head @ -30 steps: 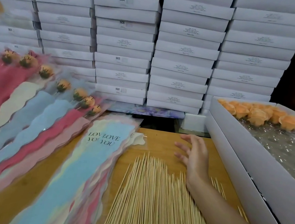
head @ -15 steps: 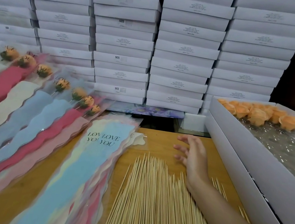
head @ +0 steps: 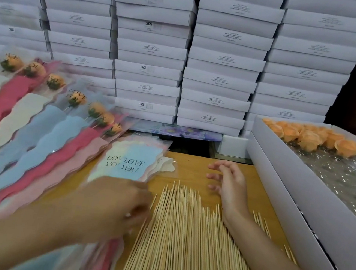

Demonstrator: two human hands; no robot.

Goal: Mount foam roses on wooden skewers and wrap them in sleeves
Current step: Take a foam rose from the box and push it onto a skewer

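There, I saw the white box (head: 279, 176) at the right holding orange foam roses (head: 311, 137) at its far end, over clear plastic (head: 335, 176). The right hand (head: 228, 183) lay spread, wrist on the skewers (head: 182, 236). The left hand (head: 123, 204), blurred, met the pile's edge, and I couldn't tell its grip.

Pale matt wooden skewers (head: 184, 236), glossy plastic sleeves (head: 130, 165), matt white cardboard boxes (head: 224, 57).

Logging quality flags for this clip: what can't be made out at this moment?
Head view:
- left hand: motion-blurred, so its grip is unreadable.
- skewer pile: butt ends cut off by the bottom edge.
- rose box: cut off by the right edge.
- stacked boxes: label print too small to read.
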